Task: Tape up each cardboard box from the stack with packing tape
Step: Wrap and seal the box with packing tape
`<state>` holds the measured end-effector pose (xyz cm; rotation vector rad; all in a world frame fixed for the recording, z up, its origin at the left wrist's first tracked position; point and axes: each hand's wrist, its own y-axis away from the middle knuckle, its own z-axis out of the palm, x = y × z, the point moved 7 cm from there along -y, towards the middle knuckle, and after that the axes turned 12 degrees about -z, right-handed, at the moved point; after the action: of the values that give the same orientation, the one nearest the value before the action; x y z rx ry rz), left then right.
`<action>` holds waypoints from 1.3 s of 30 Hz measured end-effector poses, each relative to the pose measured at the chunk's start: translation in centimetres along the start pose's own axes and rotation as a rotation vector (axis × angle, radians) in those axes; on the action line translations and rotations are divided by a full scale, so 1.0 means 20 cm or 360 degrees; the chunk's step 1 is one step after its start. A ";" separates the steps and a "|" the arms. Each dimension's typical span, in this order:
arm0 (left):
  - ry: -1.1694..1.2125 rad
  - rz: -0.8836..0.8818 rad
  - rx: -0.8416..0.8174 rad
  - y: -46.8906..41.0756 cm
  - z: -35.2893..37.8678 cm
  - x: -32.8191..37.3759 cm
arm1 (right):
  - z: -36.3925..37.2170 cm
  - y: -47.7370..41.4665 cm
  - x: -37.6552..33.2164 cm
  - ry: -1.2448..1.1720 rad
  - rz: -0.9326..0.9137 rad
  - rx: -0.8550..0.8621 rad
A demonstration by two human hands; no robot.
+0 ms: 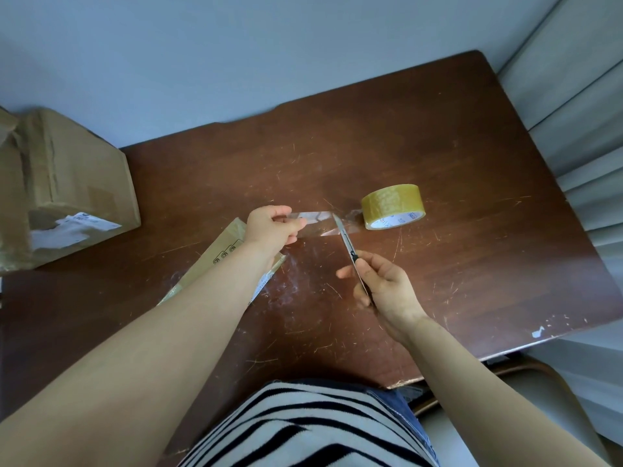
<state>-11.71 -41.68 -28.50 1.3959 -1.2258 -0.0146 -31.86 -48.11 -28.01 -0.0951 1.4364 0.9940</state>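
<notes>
You are cutting strip (318, 224) off tape roll (392, 205): left grip (269, 227) pinching free end, right grip (387, 288) curling round knife (350, 251), blade at strip. Next probably needing taut strip.

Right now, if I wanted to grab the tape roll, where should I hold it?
Pinch the tape roll across its flat sides, probably, coming from the right. It seems to stand on edge, leaving the top free. The pulled-out strip leaves its left side, and the knife blade in the right hand meets it there, so avoid that side.
</notes>
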 end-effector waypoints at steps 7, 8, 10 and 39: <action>-0.0026 -0.0006 0.0008 0.00 0.00 0.01 | -0.03 -0.09 -0.13 0.1485 -0.0459 0.0113; -0.0023 -0.0015 0.0010 0.00 0.01 0.00 | 0.00 -0.10 -0.14 0.1709 -0.0507 0.0076; -0.0025 -0.0018 0.0024 0.00 0.01 0.00 | 0.05 -0.14 -0.16 0.2073 -0.0546 -0.0009; 0.0251 -0.0179 -0.0442 0.31 -0.34 0.04 | 0.38 -0.03 -0.24 0.0326 -0.0250 -0.0177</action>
<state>-10.93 -35.52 -21.52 1.1976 -0.9732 -0.1450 -24.81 -46.28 -22.60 -0.3956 1.5330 0.9546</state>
